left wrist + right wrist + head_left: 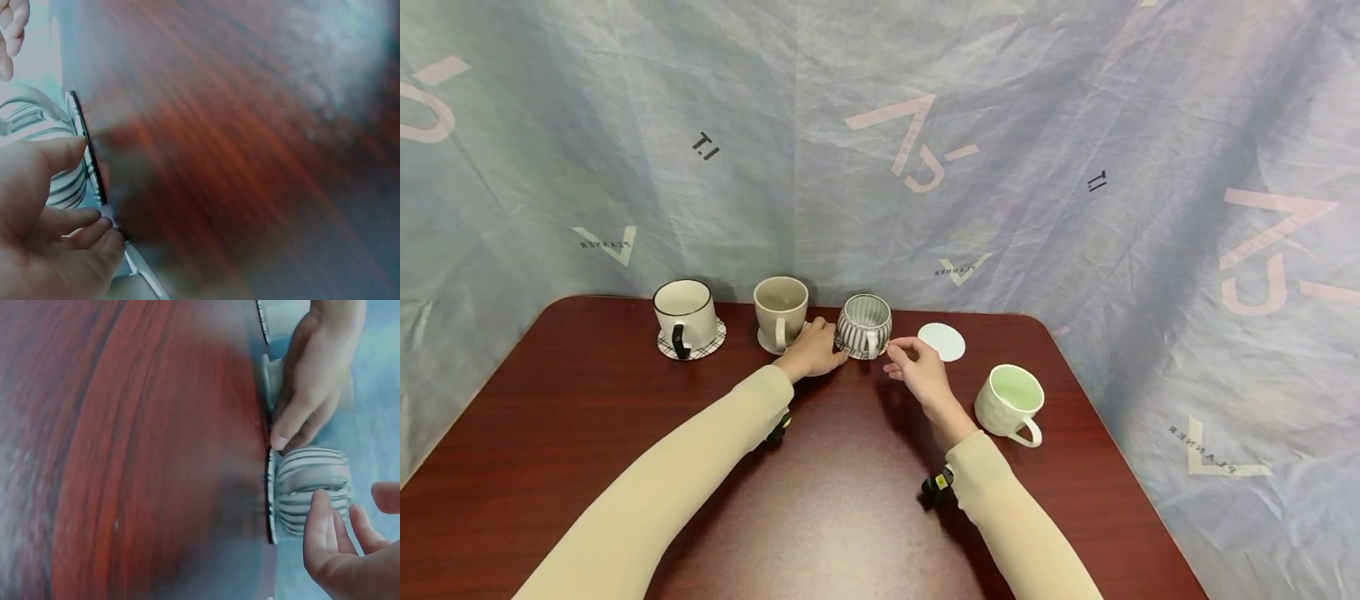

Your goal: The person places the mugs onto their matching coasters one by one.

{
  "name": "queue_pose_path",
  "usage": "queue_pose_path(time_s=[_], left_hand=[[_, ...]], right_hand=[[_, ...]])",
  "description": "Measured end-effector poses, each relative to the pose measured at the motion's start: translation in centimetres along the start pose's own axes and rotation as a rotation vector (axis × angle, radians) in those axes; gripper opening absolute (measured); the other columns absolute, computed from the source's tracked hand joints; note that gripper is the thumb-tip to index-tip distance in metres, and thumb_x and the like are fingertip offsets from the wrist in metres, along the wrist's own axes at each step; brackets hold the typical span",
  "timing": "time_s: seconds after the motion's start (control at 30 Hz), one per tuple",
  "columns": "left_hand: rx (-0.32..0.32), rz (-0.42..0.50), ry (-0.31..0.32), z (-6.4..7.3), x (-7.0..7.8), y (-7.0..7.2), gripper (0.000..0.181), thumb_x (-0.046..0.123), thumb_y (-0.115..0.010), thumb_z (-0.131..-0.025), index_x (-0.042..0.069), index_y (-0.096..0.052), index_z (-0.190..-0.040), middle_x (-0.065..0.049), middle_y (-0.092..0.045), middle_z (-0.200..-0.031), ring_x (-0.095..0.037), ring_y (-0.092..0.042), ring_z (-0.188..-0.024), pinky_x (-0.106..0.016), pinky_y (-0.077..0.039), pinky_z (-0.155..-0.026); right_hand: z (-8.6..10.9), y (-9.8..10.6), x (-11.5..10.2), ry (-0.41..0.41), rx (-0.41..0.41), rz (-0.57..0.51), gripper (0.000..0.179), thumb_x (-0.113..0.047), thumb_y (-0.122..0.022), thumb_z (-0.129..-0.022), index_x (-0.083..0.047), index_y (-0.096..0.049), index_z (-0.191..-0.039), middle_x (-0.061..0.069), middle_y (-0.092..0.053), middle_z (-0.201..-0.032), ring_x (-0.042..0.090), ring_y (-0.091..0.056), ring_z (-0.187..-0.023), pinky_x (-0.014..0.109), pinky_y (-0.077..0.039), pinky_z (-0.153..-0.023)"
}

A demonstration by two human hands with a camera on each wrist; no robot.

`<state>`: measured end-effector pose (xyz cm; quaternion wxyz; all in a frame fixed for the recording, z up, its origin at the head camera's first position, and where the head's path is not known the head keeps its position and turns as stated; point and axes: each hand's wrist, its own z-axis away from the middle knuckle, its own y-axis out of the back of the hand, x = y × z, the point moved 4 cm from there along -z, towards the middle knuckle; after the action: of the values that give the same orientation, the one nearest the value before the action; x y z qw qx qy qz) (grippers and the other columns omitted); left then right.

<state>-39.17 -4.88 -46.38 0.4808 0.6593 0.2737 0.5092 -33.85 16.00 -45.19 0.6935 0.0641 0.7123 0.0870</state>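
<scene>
A striped round cup point(865, 324) stands on a plaid coaster point(853, 351), its handle toward me. My left hand point(814, 347) is at the coaster's left side; the thumb point(284, 432) touches the coaster's edge, with the other fingers apart from it. Right of the cup, my right hand point(919, 371) hovers with loosely bent fingers near the coaster's right edge. Nothing shows between those fingers in the right wrist view. Partly behind my left hand is a beige mug point(780, 304) on its own coaster.
On the left, a white ribbed mug point(685, 312) with a black handle stands on a plaid coaster point(719, 336). A bare white round coaster point(942, 342) lies right of the striped cup. Nearer, a pale green mug point(1006, 406) stands directly on the table point(820, 517). Grey cloth point(820, 208) hangs behind.
</scene>
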Motion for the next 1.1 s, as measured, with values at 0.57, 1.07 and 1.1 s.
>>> queue_pose_path(time_s=[0.57, 1.07, 1.1], left_hand=[[-0.020, 0.030, -0.031, 1.8, 0.7, 0.4, 0.068, 0.029, -0.067, -0.104, -0.013, -0.045, -0.152, -0.031, -0.048, -0.147, -0.046, -0.050, -0.139, -0.055, -0.043, -0.116], [0.040, 0.134, -0.034, 3.9, 1.5, 1.1, 0.070, 0.027, -0.069, -0.103, -0.007, -0.041, -0.158, -0.027, -0.045, -0.153, -0.045, -0.050, -0.141, -0.056, -0.041, -0.117], [0.047, 0.140, -0.035, 4.1, 1.6, 1.2, 0.070, 0.027, -0.069, -0.103, -0.007, -0.041, -0.158, -0.027, -0.046, -0.153, -0.044, -0.050, -0.141, -0.056, -0.041, -0.117]], right_hand=[[2.0, 2.5, -1.6, 0.008, -0.041, -0.026, 0.029, -0.014, -0.065, -0.106, 0.003, -0.066, -0.130, 0.016, -0.070, -0.121, 0.042, -0.075, -0.102, 0.034, -0.063, -0.086], [4.8, 4.9, -2.9, 0.047, -0.069, 0.069, 0.030, -0.020, -0.065, -0.108, -0.002, -0.065, -0.132, 0.018, -0.069, -0.126, 0.038, -0.074, -0.108, 0.036, -0.062, -0.088], [5.0, 5.1, -3.0, 0.050, -0.067, 0.069, 0.030, -0.020, -0.065, -0.108, -0.002, -0.065, -0.132, 0.018, -0.069, -0.126, 0.037, -0.075, -0.107, 0.035, -0.063, -0.088]])
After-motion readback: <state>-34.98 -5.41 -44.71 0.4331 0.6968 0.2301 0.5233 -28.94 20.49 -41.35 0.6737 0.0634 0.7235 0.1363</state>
